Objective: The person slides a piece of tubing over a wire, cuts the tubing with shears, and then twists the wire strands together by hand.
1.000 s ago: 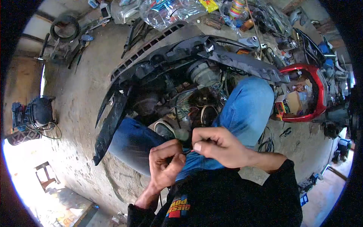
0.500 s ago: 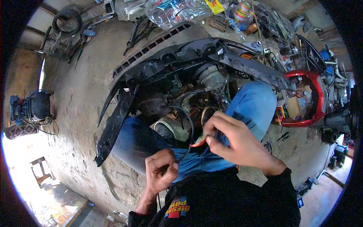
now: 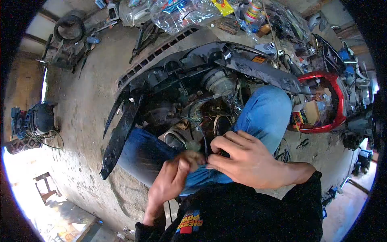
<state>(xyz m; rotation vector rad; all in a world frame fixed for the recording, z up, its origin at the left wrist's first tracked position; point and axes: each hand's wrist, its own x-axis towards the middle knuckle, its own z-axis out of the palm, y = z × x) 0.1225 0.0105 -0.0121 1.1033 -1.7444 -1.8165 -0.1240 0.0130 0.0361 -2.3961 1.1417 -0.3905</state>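
Observation:
A black cable (image 3: 203,135) curves up from the car parts and runs down between my two hands over my lap. My left hand (image 3: 174,173) is closed at its lower end, the fingertips slightly blurred. From the other side, my right hand (image 3: 244,159) pinches the cable with thumb and index finger, its remaining fingers curled. Both sets of fingertips nearly meet, and they hide the cable's end. Beyond my hands lies a large black car bumper (image 3: 177,68), with a round lamp housing (image 3: 221,82) and loose wiring inside its curve.
My jeans-clad knees (image 3: 266,109) are inside the bumper's curve. To the right stands a red trim frame (image 3: 342,101) around small boxes. Plastic bags (image 3: 181,16) and bottles lie at the back. A tyre (image 3: 69,27) rests at far left, near a dark machine (image 3: 41,117).
My left hand has moved up and right, and my right hand slightly down, bringing their fingertips together. The red and white wire seen between them earlier is now hidden.

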